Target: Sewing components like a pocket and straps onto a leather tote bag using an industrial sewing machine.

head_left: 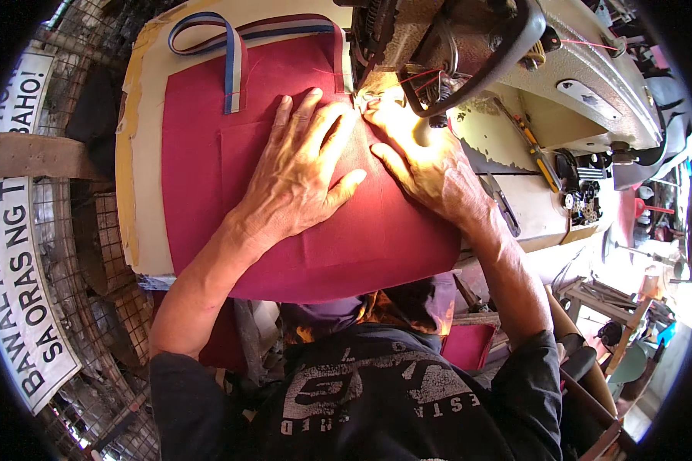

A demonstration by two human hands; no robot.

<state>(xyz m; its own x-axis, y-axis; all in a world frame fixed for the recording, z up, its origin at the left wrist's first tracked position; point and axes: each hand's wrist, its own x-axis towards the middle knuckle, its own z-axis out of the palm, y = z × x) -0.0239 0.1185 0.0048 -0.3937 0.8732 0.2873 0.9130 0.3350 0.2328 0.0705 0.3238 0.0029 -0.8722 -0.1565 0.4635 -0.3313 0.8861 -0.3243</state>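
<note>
A dark red fabric panel (315, 253) lies over the machine bed, its near edge hanging toward my lap. A striped blue, white and red strap (284, 28) loops along the panel's far side, one end against the fabric at left, the other beside the needle area. My left hand (304, 157) rests on the panel with fingers spread and nothing held. Close by the sewing machine's (454, 46) needle area, my right hand (419, 150) presses on the fabric, thumb apart from the fingers. Bright lamp light washes out its fingertips.
On the machine bed to the right lie a yellow-handled screwdriver (542, 157) and metal snips (503, 206). A bobbin winder (582, 188) sits beyond them. Wire mesh with a printed sign (31, 307) stands at left. Wooden framing (607, 307) is at lower right.
</note>
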